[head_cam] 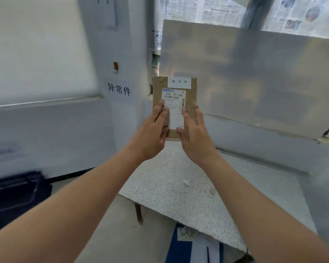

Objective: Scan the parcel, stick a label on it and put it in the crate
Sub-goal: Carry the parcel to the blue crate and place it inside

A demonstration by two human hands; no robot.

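A flat brown cardboard parcel (191, 92) is held upright above the far corner of the speckled table (188, 186). It carries a white shipping label (174, 103) with barcodes and a small white sticker (179, 82) with printed characters at its top edge. My left hand (150, 133) grips the parcel's lower left side, fingers lying over the label. My right hand (195, 133) holds the lower right side, thumb on the front. No scanner shows. A dark crate (13, 194) sits on the floor at the far left, blurred.
A large grey board (254, 76) leans against the newspaper-covered window behind the table. A paper sign with characters (119, 89) hangs on the white wall at left. Something blue and white (194, 245) lies under the table's near edge.
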